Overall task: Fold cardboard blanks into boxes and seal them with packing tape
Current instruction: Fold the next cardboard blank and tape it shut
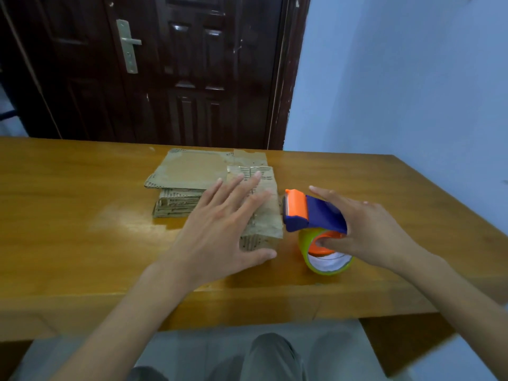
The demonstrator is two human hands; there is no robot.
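A small folded cardboard box (265, 215) sits on the wooden worktop (82, 215), well in from the near edge, and serves as the landmark here. The left hand (222, 229) lies flat on top of the box with its fingers (244, 188) straight and spread apart, the thumb reaching down over the box's near edge. The box's right edge and near right corner show past the hand.

Just left of the box and partly behind it lies a stack of flat cardboard blanks (189, 174), the top blank turned a little askew so its corners overhang the ones beneath. The corrugated edges of the lower blanks face the camera.

Just right of the box, the right hand (365, 229) holds a tape dispenser (310, 213) with a blue body and an orange front guard. The thumb is hooked into the core of the green-edged tape roll (327, 254), and the other fingers lie over the blue body, the index finger stretched forward. The dispenser's orange front sits right at the box's right edge; whether it touches cannot be told. The roll's lower rim looks to rest on the worktop.

To the left of the box, past the blanks, the worktop runs bare and wide. To the right of the box, beyond the dispenser, bare wood stretches to the worktop's right edge. Behind the box stand a dark brown door (165, 72) and a pale blue wall (398, 78).
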